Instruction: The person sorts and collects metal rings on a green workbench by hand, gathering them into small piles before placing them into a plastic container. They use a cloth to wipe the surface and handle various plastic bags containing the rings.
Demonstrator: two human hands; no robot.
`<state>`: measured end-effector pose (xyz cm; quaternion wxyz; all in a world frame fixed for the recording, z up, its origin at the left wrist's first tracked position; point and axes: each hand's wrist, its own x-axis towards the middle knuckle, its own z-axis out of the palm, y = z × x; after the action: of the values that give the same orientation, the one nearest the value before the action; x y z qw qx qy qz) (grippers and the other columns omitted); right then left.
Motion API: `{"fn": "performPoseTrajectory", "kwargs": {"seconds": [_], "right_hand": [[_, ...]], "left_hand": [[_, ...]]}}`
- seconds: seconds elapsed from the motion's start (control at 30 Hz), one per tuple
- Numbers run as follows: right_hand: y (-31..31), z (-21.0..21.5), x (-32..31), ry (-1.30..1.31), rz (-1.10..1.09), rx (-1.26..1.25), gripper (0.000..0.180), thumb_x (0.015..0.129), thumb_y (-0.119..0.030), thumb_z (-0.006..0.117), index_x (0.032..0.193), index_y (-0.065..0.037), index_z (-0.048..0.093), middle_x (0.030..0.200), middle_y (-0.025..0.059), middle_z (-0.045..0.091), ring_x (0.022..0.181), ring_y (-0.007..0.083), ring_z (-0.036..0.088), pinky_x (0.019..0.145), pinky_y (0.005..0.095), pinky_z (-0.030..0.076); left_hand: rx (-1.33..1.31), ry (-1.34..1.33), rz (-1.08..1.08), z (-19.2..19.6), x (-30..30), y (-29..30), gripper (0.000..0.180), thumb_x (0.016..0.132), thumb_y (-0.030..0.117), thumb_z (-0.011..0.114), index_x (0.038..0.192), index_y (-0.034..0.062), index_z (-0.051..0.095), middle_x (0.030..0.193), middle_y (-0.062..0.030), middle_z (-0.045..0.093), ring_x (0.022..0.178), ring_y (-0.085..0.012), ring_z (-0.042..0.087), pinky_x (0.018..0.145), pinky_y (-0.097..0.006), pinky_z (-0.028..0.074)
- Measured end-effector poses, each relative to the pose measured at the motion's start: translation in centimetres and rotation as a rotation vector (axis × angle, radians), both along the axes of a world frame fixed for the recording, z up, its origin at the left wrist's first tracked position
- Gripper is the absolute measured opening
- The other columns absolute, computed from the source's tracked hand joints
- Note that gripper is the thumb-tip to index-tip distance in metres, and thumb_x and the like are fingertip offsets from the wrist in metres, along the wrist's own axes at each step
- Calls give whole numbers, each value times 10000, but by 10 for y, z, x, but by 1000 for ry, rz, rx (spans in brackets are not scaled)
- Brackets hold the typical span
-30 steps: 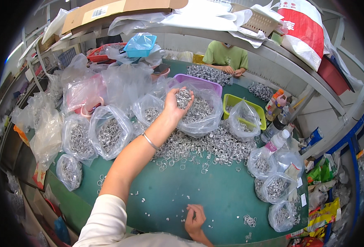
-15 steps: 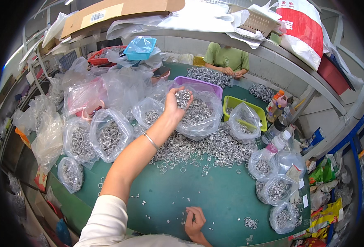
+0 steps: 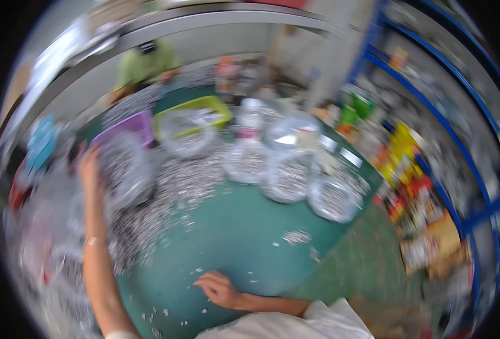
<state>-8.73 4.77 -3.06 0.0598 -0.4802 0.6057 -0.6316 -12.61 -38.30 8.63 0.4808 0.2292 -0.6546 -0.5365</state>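
Blur smears the head view. My left hand (image 3: 90, 165) is raised at the far left, by the rim of a clear plastic bag (image 3: 126, 169) full of silvery metal rings. Motion smears its fingers, so whether rings are still in it cannot be made out. My right hand (image 3: 219, 289) rests low over the green table (image 3: 227, 226), fingers loosely bent and a little apart, with no object visible in it. Between the hands spreads a heap of loose metal rings (image 3: 187, 178). A purple bin (image 3: 139, 129) stands behind the bag.
A lime-green bin (image 3: 219, 110) and several ring-filled bags, one at the table's right edge (image 3: 333, 199), stand further back. A white bottle (image 3: 251, 116) is among them. Across the table sits a person in a green shirt (image 3: 148, 65). Blue shelving (image 3: 419, 90) rises at the right.
The whole view has swung to the right, bringing the shelving in. Earlier my left hand held a clump of metal rings above the bag; now it appears at the bag's left side. My right hand stays low.
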Motion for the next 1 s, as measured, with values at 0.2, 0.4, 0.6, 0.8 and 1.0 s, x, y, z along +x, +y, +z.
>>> {"fn": "performPoseTrajectory", "kwargs": {"seconds": [0.2,0.4,0.6,0.8,1.0], "right_hand": [[3,3,-1,52,-11,-79,162,758,54,533,892,-33,555,787,96,512,711,279,507,655,369,417],[1,0,0,107,-33,-29,133,769,18,519,878,-39,567,785,98,521,706,281,509,639,377,407],[37,33,-17,366,101,131,140,776,-49,584,914,-34,600,901,105,575,841,264,532,756,367,405],[133,33,-91,309,-541,352,274,710,-63,635,975,-27,576,981,130,556,951,313,504,853,402,382],[181,28,-152,389,-574,609,512,783,-197,637,1264,-116,479,1320,117,420,1263,346,321,1029,444,263]], "left_hand": [[-260,-183,-43,28,-6,2,280,890,102,493,1133,-4,585,1157,-76,577,1112,-161,489,974,-273,329],[-464,-209,-45,39,21,97,259,889,68,493,1119,-21,573,1137,-81,580,1077,-166,514,962,-279,348],[-586,-362,-216,23,82,236,207,824,10,514,1015,-3,592,1083,-120,569,1089,-238,503,954,-322,355],[-471,-781,-362,-34,151,325,295,776,12,588,1070,18,571,1195,-171,519,1148,-338,471,977,-381,365],[-430,-733,-307,-60,161,391,323,769,-17,586,1089,25,563,1200,-165,519,1148,-341,469,977,-382,370]]}}
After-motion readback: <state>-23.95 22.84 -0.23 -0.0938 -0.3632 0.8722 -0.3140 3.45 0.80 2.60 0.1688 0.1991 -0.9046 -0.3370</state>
